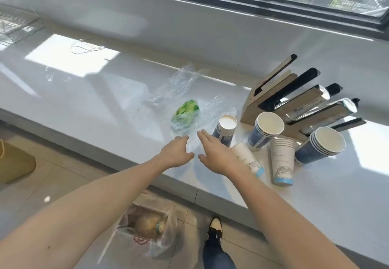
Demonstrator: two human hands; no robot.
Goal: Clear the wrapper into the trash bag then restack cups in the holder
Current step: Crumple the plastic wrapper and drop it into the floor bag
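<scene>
A clear plastic wrapper (179, 87) lies spread on the white counter (94, 100), with a crumpled green piece (186, 110) on its near end. My left hand (175, 151) and my right hand (214, 153) hover side by side just short of the wrapper's near edge, both flat with fingers apart and holding nothing. To the right stand and lie several paper cups: an upside-down blue one (225, 130), two blue stacks (265, 130) (320, 145) and white stacks (282, 161) (247, 159). Behind them is the wooden cup holder (294, 98). A trash bag (149, 233) sits on the floor below.
A window runs along the back wall above the counter. A wire rack (16, 24) stands at the far left, with a loose wire (86, 48) nearby. A brown paper bag (14, 161) rests on the floor at left. My shoe (214, 226) is beside the trash bag.
</scene>
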